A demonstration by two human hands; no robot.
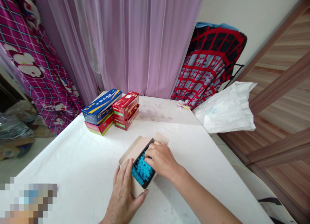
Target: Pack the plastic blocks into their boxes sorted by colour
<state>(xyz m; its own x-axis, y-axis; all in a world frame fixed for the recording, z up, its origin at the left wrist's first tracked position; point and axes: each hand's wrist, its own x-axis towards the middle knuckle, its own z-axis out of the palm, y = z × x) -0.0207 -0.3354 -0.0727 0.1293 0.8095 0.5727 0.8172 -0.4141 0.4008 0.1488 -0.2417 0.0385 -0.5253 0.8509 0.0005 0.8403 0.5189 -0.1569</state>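
An open cardboard box (137,190) lies slantwise on the white-covered table, its flaps folded outward. Inside, a black lining or tray surrounds many bright blue plastic pieces (143,168) with notched edges. My left hand (123,188) grips the box's near end, fingers along the left side and thumb at the near right corner. At the far end, my right hand (160,157) reaches over the box with fingers curled and pressed together at the rim. Whatever those fingertips hold is hidden from view.
A blue box (101,106) is stacked on a red-green box (100,128) at the back left. Beside them stand two stacked red boxes (126,107). A white bag (225,111) rests at the table's right edge, near a small wrapper (185,106). Purple curtains (145,43) hang behind.
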